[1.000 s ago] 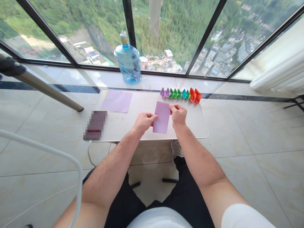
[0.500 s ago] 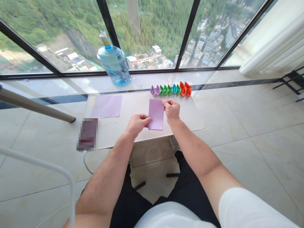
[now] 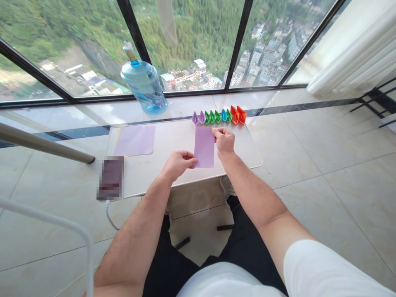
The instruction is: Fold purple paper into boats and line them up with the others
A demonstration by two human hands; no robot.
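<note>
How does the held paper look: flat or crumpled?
Flat: the held paper shows a smooth face and straight edges; whether folded double, I cannot tell.

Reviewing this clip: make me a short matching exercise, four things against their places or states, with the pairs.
1. Blue water jug
2. Folded paper shapes
3. Rectangular purple paper
4. Left hand

A. Pinching a sheet near its lower left corner
B. In a row along the far edge of the table
C. By the window
D. Held, with the right hand near its upper right corner

Pairs: 1-C, 2-B, 3-D, 4-A
</note>
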